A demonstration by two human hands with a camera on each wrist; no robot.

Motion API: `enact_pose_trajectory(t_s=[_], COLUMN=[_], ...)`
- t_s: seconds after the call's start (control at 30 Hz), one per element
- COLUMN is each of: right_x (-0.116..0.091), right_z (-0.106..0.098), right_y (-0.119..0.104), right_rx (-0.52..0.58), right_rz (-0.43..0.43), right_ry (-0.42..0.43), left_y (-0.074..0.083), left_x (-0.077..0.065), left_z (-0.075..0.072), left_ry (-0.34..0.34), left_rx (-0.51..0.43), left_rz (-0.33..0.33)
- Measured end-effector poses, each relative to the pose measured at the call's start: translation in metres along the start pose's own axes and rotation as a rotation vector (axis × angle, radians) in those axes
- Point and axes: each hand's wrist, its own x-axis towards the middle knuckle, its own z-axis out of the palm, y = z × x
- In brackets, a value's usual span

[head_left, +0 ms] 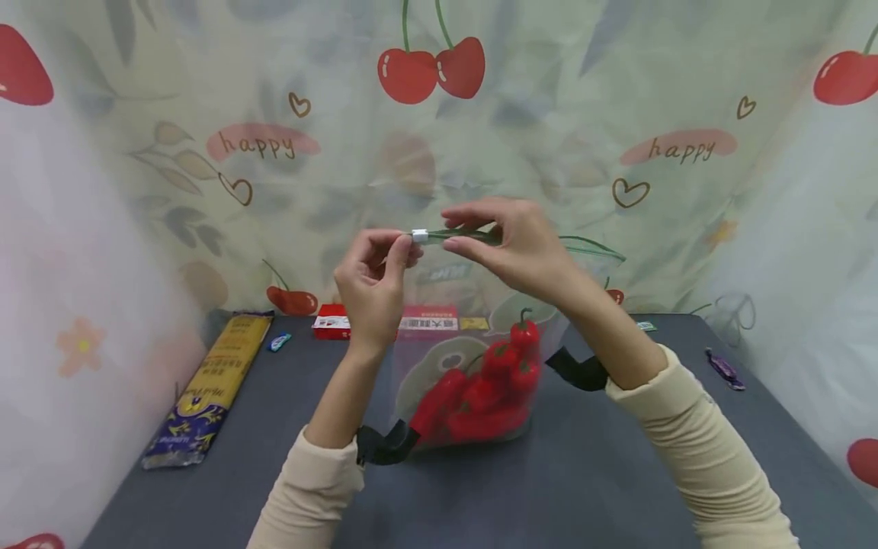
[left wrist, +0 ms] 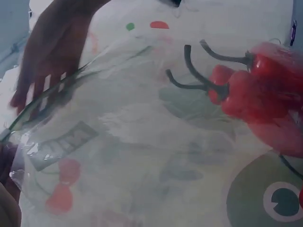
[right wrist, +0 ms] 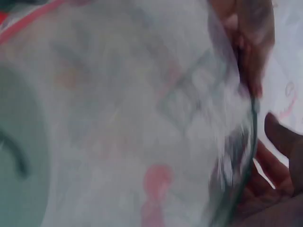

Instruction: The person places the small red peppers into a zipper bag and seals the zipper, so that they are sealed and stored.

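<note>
A see-through zip bag (head_left: 439, 358) with a green zip strip hangs upright above the table, holding several red peppers (head_left: 494, 381). My left hand (head_left: 373, 274) pinches the strip's left end by the white slider (head_left: 419, 235). My right hand (head_left: 517, 244) straddles the strip just to the right, thumb on the near side and fingers on the far side. In the right wrist view the thumb (right wrist: 279, 130) stands apart from the strip. The left wrist view shows the right hand's fingers (left wrist: 45, 92) lying relaxed behind the clear bag.
A long yellow and purple packet (head_left: 213, 389) lies at the table's left. Red boxes (head_left: 332, 322) stand at the back behind the bag. Small wrapped candies lie about, one blue-green (head_left: 279, 341), one purple (head_left: 724, 369). A printed curtain (head_left: 329, 191) encloses the table (head_left: 617, 473).
</note>
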Motion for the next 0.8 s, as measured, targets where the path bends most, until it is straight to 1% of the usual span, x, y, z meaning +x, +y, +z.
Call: enact_pose_trajectory(t_s=[0.1, 0.17, 0.23, 0.33, 0.4, 0.47, 0.6, 0.73, 0.8], right_x=[0.006, 0.008, 0.007, 0.004, -0.001, -0.007, -0.024, -0.039, -0.047], right_z=[0.019, 0.025, 0.028, 0.024, 0.016, 0.005, -0.025, -0.061, -0.077], right_y=[-0.010, -0.014, -0.014, -0.008, 0.000, 0.011, 0.034, 0.056, 0.063], right_rx=[0.030, 0.024, 0.007, -0.030, -0.064, -0.108, -0.186, -0.255, -0.257], right_rz=[-0.070, -0.106, -0.131, -0.167, -0.179, -0.165, -0.082, -0.038, 0.004], right_ry=[0.050, 0.072, 0.090, 0.123, 0.139, 0.150, 0.164, 0.220, 0.232], left_y=[0.000, -0.001, -0.001, -0.002, -0.003, -0.005, -0.011, -0.016, -0.018], left_x=[-0.006, -0.008, -0.008, -0.008, -0.008, -0.007, -0.001, 0.006, 0.008], left_z=[0.002, 0.003, 0.003, 0.000, -0.002, -0.006, -0.018, -0.028, -0.030], left_ry=[0.029, 0.043, 0.056, 0.070, 0.081, 0.100, 0.164, 0.218, 0.221], left_rx=[-0.021, -0.023, -0.021, -0.016, -0.004, 0.001, 0.016, 0.016, 0.002], left_rz=[0.034, 0.055, 0.060, 0.041, 0.021, 0.000, -0.026, -0.050, -0.051])
